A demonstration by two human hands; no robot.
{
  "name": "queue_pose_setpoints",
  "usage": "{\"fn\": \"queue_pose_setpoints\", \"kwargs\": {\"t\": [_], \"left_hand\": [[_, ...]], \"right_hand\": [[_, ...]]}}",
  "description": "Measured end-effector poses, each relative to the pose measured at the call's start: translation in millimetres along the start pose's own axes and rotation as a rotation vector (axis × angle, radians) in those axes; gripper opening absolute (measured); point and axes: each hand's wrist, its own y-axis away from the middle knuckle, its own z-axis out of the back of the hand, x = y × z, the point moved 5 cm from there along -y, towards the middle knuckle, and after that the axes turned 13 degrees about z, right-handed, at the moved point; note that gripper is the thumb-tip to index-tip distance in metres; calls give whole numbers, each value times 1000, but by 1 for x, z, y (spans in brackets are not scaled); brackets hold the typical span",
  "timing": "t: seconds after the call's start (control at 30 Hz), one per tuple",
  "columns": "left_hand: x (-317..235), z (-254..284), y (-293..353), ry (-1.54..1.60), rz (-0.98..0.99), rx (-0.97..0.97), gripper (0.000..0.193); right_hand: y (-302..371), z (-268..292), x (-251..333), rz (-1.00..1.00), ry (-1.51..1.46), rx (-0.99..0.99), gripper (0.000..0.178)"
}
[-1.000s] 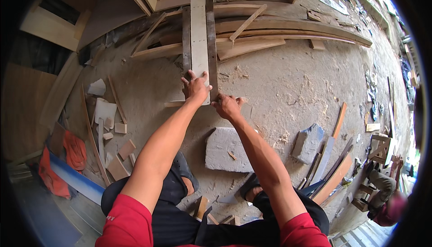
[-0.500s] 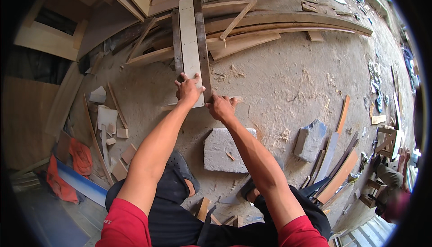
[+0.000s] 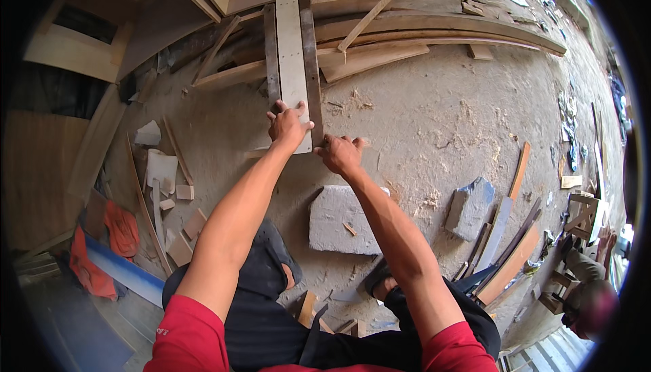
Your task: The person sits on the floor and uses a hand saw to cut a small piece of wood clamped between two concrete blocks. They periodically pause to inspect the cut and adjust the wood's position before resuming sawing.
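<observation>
We see the white board [image 3: 290, 53] pointing away between two dark strips [image 3: 308, 53], just left of centre, our left hand [image 3: 287, 128] resting fingers-spread on its near part and our right hand [image 3: 341, 155] half curled at the right strip's near end, its grip unclear, a pale block [image 3: 339, 217] nearer us.

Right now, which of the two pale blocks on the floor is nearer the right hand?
The broad block, partly behind the right forearm, is nearer the right hand; the narrower, blue-patched block lies farther right.
</observation>
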Motion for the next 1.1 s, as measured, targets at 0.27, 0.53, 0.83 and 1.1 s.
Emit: {"fn": "queue_pose_setpoints", "kwargs": {"t": [0.27,0.53,0.83,1.1], "left_hand": [[-2,-4,1,27,-11,-14,68],[21,-1,8,284,137,-205,133],[52,-28,-16,577,161,30,147],[62,-26,-27,506,152,207,146]], "right_hand": [[7,-9,-6,96,45,-156,46],[-30,5,-20,-104,-118,30,72],[-89,-3,-27,-205,-1158,-201,75],[-96,-2,7,-266,-1176,-283,45]]}}
